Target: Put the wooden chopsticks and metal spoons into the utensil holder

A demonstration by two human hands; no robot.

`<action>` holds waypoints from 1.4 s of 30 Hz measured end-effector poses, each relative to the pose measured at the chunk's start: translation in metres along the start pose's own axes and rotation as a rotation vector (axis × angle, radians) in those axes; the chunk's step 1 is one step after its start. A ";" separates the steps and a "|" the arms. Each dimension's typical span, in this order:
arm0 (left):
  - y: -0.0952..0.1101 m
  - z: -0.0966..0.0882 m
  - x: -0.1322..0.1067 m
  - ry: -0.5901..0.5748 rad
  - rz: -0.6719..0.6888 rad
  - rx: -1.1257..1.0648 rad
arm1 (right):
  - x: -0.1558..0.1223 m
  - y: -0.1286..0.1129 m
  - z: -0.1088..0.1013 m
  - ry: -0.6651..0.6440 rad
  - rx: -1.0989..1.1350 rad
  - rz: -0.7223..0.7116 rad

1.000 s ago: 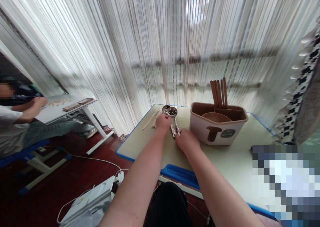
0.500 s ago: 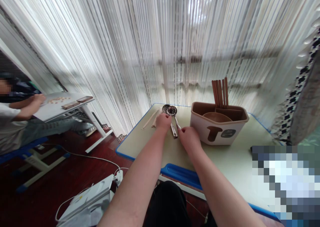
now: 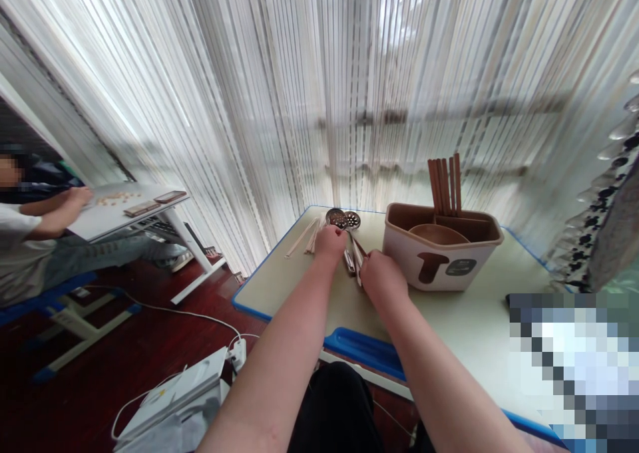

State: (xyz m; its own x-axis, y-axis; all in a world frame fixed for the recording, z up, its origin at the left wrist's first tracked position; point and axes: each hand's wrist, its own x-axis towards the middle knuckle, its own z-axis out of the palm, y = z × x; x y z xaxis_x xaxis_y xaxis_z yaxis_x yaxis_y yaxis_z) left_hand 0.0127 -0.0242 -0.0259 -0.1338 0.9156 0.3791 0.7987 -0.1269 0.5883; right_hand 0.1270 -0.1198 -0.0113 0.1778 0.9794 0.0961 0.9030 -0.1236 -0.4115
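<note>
Two metal slotted spoons lie at the far side of the light table: the left slotted spoon (image 3: 335,217) and the right slotted spoon (image 3: 353,221), their round perforated heads side by side. My left hand (image 3: 329,245) is closed just below the heads, fingertips pinching at the spoon necks; its exact hold is partly hidden. With its fingers closed, my right hand (image 3: 385,277) grips a spoon handle lower down, beside the caddy. Metal handles (image 3: 349,263) show between my hands. Pale thin sticks (image 3: 301,237) lie left of my left hand.
A white and brown caddy (image 3: 443,267) stands at right, with brown chopsticks (image 3: 444,187) upright and a brown bowl (image 3: 439,233) inside. A blue tray (image 3: 367,354) edges the table front. At left, another person sits at a white table (image 3: 114,210) with small pieces.
The right slotted spoon's head has shifted right, so the heads overlap less. My left hand has moved slightly right, to the spoon necks. My right hand still grips a handle.
</note>
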 end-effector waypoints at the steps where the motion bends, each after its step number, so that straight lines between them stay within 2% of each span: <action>1: 0.000 0.000 0.000 0.000 0.003 -0.001 | 0.000 0.000 0.000 0.010 -0.005 -0.001; 5: 0.000 0.001 0.001 0.003 -0.012 -0.054 | 0.000 -0.001 0.000 0.032 0.014 -0.005; 7: 0.000 0.003 0.003 -0.028 -0.078 -0.176 | 0.000 -0.001 -0.002 0.042 0.044 0.009; 11: -0.001 0.007 0.008 -0.103 -0.348 -0.660 | -0.001 -0.001 -0.006 0.096 0.117 0.029; 14: 0.001 0.006 0.010 -0.127 -0.490 -0.991 | -0.002 0.000 -0.006 0.134 0.273 -0.030; 17: 0.006 0.001 0.010 -0.165 -0.511 -1.236 | -0.001 0.001 0.000 0.128 0.544 -0.092; 21: 0.011 -0.008 0.009 -0.115 -0.436 -1.477 | 0.004 0.003 0.008 0.055 0.848 -0.088; 27: 0.012 -0.016 0.011 -0.062 -0.360 -1.558 | 0.006 0.006 0.005 0.080 0.814 -0.132; 30: 0.013 -0.018 0.011 -0.078 -0.302 -1.578 | 0.004 0.004 0.002 0.070 0.781 -0.136; 35: 0.016 -0.023 0.007 -0.116 -0.195 -1.590 | 0.001 0.002 0.002 0.180 0.700 -0.196; 42: 0.024 -0.030 0.003 -0.110 -0.179 -1.518 | -0.007 -0.001 -0.002 0.263 0.305 -0.238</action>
State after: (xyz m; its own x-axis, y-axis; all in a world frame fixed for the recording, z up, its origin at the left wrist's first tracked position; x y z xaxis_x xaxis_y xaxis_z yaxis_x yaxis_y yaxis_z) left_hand 0.0135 -0.0363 0.0104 -0.0627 0.9749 0.2135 -0.5664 -0.2109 0.7967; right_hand 0.1256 -0.1271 -0.0102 0.1087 0.8960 0.4306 0.7817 0.1905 -0.5938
